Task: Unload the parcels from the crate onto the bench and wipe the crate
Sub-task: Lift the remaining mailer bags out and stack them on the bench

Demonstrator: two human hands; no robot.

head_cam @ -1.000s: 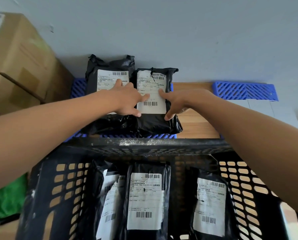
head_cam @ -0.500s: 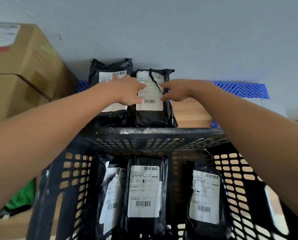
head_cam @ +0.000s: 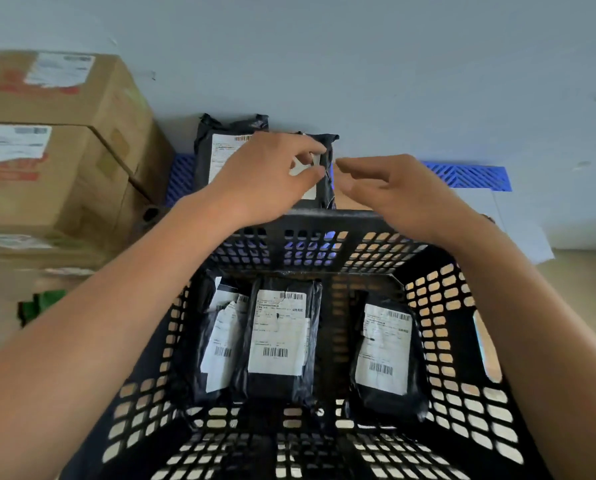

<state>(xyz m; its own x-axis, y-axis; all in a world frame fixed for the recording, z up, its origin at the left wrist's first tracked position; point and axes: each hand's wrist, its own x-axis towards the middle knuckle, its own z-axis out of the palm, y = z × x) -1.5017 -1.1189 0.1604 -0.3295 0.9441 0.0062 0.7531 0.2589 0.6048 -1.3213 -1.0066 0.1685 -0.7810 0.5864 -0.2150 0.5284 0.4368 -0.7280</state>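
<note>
Three parcels in crate (head_cam: 463, 341): (head_cam: 220, 341), (head_cam: 279, 337), (head_cam: 383, 351). Two parcels beyond crate: (head_cam: 217, 150), (head_cam: 319, 192). Two cardboard boxes: (head_cam: 64, 84), (head_cam: 47, 178). Two hands: (head_cam: 265, 174), (head_cam: 393, 192).

soft daylight, motion blur, wide-angle warp

Both hands above the far rim of the black crate (head_cam: 310, 220): left hand (head_cam: 265, 178) over bench parcels (head_cam: 220, 150), right hand (head_cam: 393, 192) loosely curled. Three parcels (head_cam: 279, 337) on the crate floor.

A parcel storeroom — labelled cardboard boxes (head_cam: 57, 147) stacked at the wall, bagged parcels (head_cam: 279, 337) in a crate (head_cam: 463, 375).
</note>
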